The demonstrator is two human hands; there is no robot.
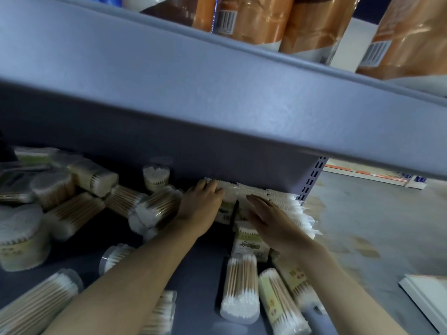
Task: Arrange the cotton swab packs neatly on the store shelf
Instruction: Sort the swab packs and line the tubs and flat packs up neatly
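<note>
A row of flat cotton swab packs (287, 204) stands upright at the back right of the dark shelf (198, 267). My left hand (203, 201) curls over the top of the leftmost packs in that row. Flat and with its fingers together, my right hand (263, 216) presses against the row's front face. A loose flat pack (249, 243) lies just below my right hand. Round clear tubs of swabs (239, 288) lie scattered on their sides over the shelf's left and front.
The upper shelf board (193, 105) hangs low over the packs and carries orange wrapped rolls (314, 22). A perforated shelf upright (312, 180) stands at the right end. Grey floor (375, 213) lies to the right, with a white box (425, 296) on it.
</note>
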